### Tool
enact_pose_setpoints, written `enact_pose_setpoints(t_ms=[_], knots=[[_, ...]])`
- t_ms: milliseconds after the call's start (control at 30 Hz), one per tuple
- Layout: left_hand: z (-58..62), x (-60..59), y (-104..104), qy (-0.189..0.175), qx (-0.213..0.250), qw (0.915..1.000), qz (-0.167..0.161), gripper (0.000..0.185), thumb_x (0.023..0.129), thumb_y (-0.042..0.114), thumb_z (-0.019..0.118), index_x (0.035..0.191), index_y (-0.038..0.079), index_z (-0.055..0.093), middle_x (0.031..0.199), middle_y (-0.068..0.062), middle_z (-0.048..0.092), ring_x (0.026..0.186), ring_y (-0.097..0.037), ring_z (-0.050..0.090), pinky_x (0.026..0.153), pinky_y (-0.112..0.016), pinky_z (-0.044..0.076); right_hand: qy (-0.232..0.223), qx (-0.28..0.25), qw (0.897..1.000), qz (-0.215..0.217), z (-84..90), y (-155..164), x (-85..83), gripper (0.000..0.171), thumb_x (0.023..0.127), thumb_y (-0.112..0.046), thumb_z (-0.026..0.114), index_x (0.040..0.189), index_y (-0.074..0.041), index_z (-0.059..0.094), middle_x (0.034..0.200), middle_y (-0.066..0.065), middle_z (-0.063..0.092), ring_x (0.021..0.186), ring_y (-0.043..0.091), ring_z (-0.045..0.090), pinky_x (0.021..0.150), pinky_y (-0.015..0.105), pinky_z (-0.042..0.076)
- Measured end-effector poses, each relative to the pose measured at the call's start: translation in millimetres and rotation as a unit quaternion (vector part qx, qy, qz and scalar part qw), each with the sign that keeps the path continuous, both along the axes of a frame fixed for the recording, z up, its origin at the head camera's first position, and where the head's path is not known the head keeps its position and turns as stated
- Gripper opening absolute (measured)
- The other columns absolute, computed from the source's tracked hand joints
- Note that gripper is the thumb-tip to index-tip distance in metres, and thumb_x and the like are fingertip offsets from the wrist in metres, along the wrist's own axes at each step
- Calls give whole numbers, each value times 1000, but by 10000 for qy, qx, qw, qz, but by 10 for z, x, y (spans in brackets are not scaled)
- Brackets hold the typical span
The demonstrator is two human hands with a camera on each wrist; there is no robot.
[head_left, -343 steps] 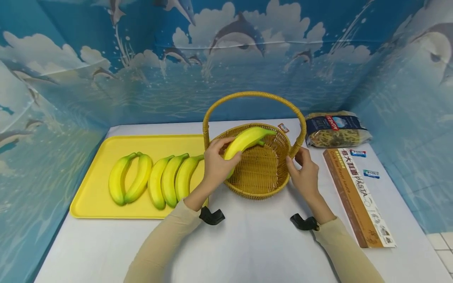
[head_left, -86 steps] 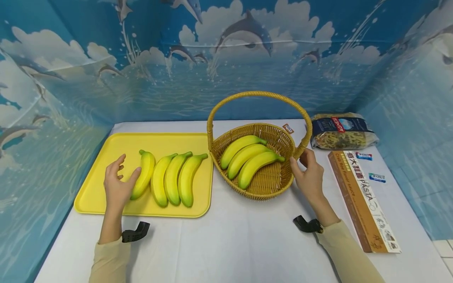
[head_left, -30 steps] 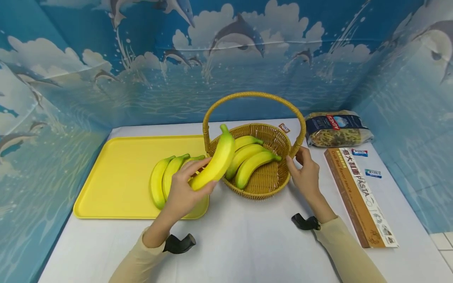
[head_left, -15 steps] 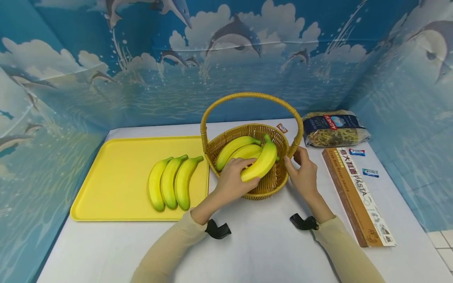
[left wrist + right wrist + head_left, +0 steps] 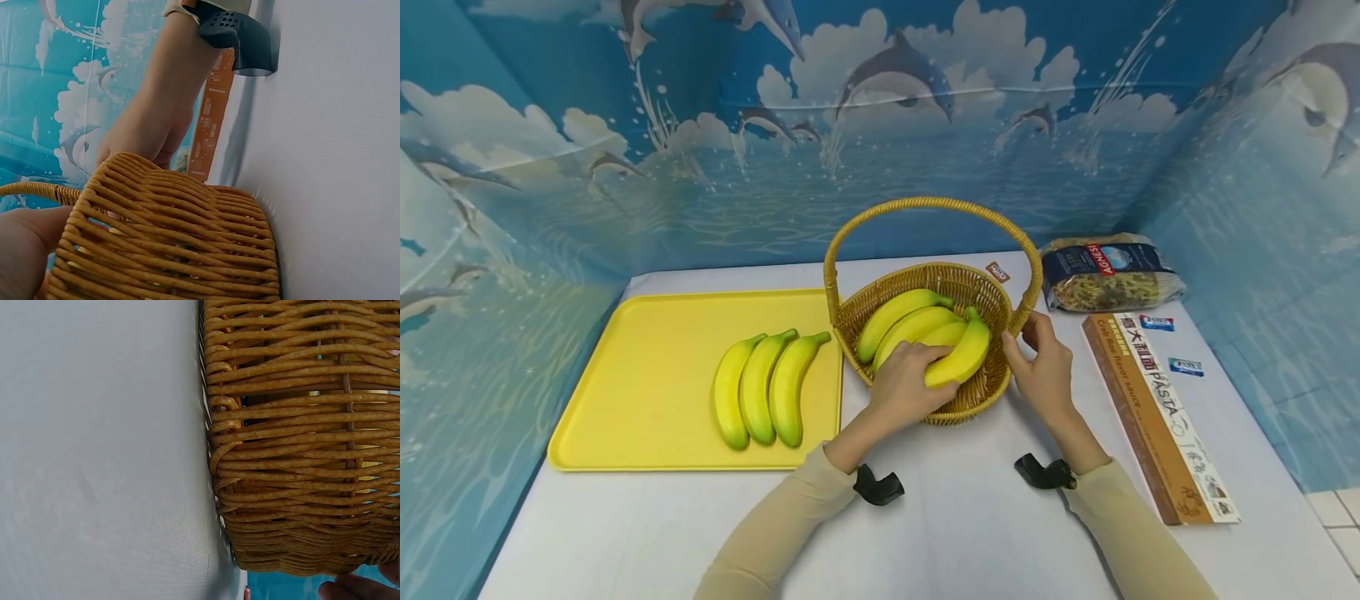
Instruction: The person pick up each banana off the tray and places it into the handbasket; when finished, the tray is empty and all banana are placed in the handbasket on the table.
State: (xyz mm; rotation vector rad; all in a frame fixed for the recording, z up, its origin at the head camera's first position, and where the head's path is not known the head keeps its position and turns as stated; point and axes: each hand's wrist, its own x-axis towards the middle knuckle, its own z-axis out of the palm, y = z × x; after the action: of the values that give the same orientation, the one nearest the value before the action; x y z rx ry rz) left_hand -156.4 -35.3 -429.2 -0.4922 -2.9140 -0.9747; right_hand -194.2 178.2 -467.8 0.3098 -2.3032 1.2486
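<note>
1. Worktop (image 5: 955,533): white, nearest the viewer; both sleeved forearms laid across it, a black wrist mount on each.
2. Left hand (image 5: 908,385): over the near rim of the basket, fingers curled round the lower end of a banana (image 5: 961,356); fruit slanted inside the basket, apparently not yet let go.
3. Right hand (image 5: 1047,367): at the basket's right side, fingers bent against the rim at the foot of the handle, steadying it; nothing else held.
4. Wicker basket (image 5: 992,287): round, arched handle, standing on the worktop between the tray and the pasta box. Contents: three bananas (image 5: 904,321) side by side, plus the gripped one against them on the right.
5. Yellow tray (image 5: 647,367): left of the basket, just beside it. Contents: three bananas (image 5: 762,397) in a row, untouched.
6. Tally, as a judgement: four in the basket counting the gripped one, three left on the tray; a little over halfway.
7. Pasta box (image 5: 1157,408): long, flat, right of the basket; two small sachets (image 5: 1172,342) beyond it.
8. Pasta bag (image 5: 1112,271): far right, near the dolphin-printed backdrop (image 5: 880,125).
</note>
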Motion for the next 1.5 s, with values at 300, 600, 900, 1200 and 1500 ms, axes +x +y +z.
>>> enact_pose_setpoints(t_ms=[300,600,900,1200,1500], knots=[[-1,18,12,200,-494,9985,-85,47,83,37,72,127,21,67,121,3,69,98,-15,58,72,-24,47,19,-5,10000,-4,4,-8,-5,36,91,-7,64,124,5,55,111,29,67,105,45,65,89,55,52],[-13,21,19,315,-840,9959,-137,47,84,41,72,126,23,67,119,4,69,96,-14,59,70,-23,47,13,49,10000,-15,-8,1,-6,36,92,-9,64,124,3,55,111,29,67,105,44,66,87,55,53],[60,69,-82,230,390,9984,-349,47,86,33,71,129,14,65,125,-1,66,106,-18,56,83,-29,47,-38,20,10000,-35,-1,2,-5,37,91,-7,63,125,5,54,113,29,67,105,45,65,87,57,52],[327,314,-571,473,1266,9905,-235,48,86,25,72,131,9,63,127,-9,63,110,-26,57,89,-47,48,16,-12,10000,-45,-5,-6,-12,36,91,-6,64,124,5,54,112,30,67,105,45,65,87,58,52],[363,468,-1621,1187,1808,9637,1566,55,83,14,75,135,6,58,131,-19,56,108,-36,55,86,-48,48,46,-42,10000,9,-6,-3,-12,36,91,-4,64,123,7,54,112,30,67,105,44,65,88,57,52]])
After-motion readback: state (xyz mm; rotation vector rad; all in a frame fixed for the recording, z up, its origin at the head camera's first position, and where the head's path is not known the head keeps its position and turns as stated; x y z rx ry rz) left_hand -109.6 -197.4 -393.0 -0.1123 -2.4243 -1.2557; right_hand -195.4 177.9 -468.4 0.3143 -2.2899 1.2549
